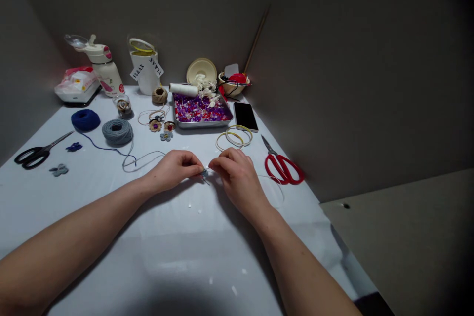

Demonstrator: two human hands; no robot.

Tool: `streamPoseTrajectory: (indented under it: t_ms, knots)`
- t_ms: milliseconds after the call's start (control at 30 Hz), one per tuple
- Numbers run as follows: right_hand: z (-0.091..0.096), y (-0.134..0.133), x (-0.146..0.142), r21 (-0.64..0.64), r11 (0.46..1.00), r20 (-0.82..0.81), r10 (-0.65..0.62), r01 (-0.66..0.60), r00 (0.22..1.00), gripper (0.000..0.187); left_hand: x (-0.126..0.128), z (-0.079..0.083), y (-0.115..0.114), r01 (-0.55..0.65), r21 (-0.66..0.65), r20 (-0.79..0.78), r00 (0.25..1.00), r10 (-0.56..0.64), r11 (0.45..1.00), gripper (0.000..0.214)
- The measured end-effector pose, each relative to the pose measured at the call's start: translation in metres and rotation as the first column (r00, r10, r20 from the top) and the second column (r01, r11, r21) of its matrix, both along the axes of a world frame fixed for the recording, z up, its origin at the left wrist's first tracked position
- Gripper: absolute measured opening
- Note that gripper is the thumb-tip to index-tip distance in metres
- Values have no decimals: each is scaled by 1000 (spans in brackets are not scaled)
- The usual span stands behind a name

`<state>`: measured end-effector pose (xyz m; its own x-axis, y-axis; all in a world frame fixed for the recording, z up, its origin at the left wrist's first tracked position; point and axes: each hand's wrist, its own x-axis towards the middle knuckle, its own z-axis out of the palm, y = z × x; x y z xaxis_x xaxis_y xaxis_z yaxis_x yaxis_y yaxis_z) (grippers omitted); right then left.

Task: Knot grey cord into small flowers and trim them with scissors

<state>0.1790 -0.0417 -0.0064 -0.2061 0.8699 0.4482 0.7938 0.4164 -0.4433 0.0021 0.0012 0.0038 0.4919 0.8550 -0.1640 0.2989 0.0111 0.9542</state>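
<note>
partly hidden: small blue-grey piece [204, 173] behind fingers [219, 162] | too small to tell: its shape

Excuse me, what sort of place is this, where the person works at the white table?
It looks like a small home craft corner, probably for handmade jewellery or ornaments. A metal tray of purple and red beads, a grey yarn ball and red-handled scissors all lie within reach.

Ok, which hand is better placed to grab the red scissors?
Right, most likely. The right hand sits on the same side as the red scissors, close to them, while the left hand would have to cross over. Both hands are working at the small blue-grey piece.
</note>
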Motion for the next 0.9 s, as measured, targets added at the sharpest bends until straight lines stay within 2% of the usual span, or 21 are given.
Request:
streamPoseTrajectory:
  t_ms: [167, 367, 567, 900]
  knots:
    - [0, 2, 1, -116, 992, -217, 30, -57, 976, 18, -1, 0, 0, 14, -61, 39, 999, -11, 998, 11]
    - [0, 8, 3, -274, 950, -423, 20, -149, 906, 13, -1, 0, -1, 26, -120, 114, 993, -12, 992, 14]
    - [-1, 11, 4, -320, 918, -502, 45, -233, 864, 12, -1, 0, -3, 37, -189, 199, 980, 1, 981, 7]
    - [2, 11, 3, -332, 902, -549, 52, -275, 834, 12, 0, -3, -5, 40, -226, 265, 964, 22, 973, 4]
